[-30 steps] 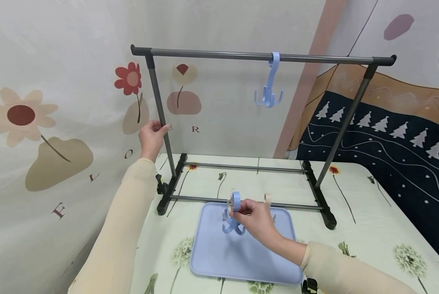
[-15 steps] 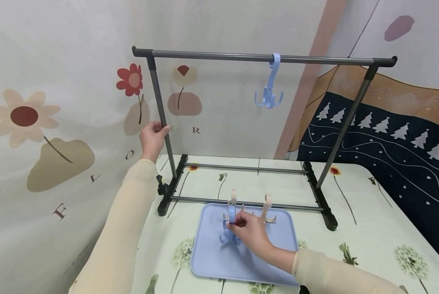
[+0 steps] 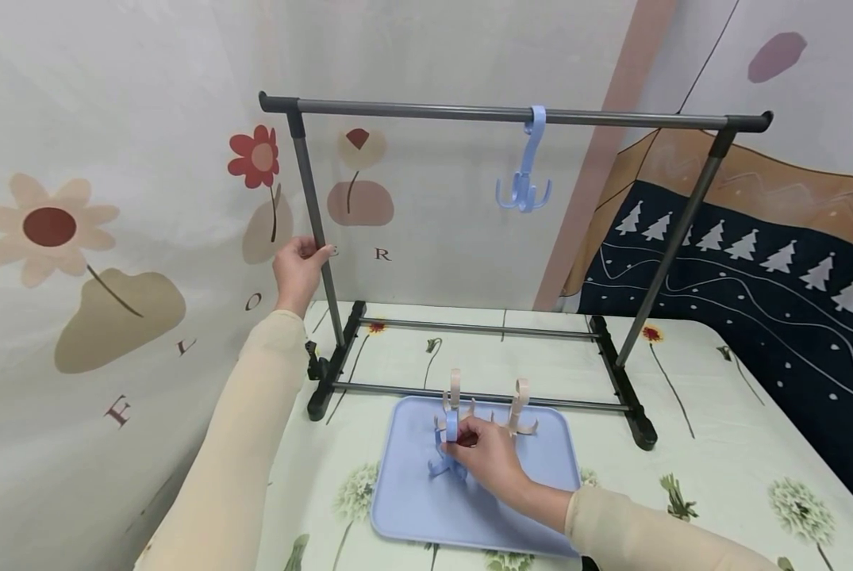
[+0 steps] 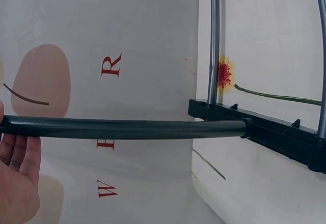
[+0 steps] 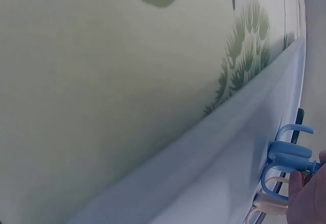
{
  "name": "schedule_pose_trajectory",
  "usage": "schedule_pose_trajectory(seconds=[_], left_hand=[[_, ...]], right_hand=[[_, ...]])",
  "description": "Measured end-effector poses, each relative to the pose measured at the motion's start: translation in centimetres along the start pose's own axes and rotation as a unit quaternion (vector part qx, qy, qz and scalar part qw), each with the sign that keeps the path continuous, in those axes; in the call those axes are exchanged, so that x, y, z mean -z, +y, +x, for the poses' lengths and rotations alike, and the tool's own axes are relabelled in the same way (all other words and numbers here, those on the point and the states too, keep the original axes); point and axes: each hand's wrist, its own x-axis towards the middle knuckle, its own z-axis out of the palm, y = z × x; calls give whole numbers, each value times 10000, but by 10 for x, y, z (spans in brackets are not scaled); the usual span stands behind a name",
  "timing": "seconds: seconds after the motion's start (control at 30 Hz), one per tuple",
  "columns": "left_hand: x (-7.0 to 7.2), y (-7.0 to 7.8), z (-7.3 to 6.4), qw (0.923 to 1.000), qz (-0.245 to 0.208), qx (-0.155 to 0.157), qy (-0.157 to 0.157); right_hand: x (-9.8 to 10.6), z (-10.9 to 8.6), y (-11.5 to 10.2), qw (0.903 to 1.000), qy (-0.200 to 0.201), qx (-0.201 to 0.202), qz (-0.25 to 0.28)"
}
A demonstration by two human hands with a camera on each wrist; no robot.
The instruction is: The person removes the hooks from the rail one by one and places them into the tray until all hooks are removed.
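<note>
My left hand grips the left upright of a dark metal clothes rack; in the left wrist view its fingers lie behind that upright. Low over the blue tray, my right hand pinches a light blue multi-prong hanging hook by its upper stem. The prongs point down at the tray surface, partly hidden by the hand in the head view. Two beige hooks, one behind the blue hook and another beige hook to its right, stand toward the tray's far side.
From the rack's top bar, right of its middle, hangs another blue hook. The rack's black feet stand on a flower-printed tablecloth. Behind lie a printed wall cloth and a dark tree-patterned cloth.
My right hand has lowered the blue hook toward the tray, bringing both beige hooks into fuller view. My left hand keeps its grip on the upright.
</note>
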Motion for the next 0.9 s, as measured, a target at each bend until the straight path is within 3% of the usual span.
schedule_pose_trajectory(seconds=[0.4, 0.73, 0.9], left_hand=[[0, -1, 0, 10000, 44, -41, 27], [0, -1, 1, 10000, -44, -42, 24], [0, -2, 1, 10000, -16, -63, 29]], right_hand=[[11, -1, -13, 9983, -228, -16, 534], [26, -10, -25, 9964, -465, -76, 711], [36, -9, -34, 9972, -387, -124, 634]])
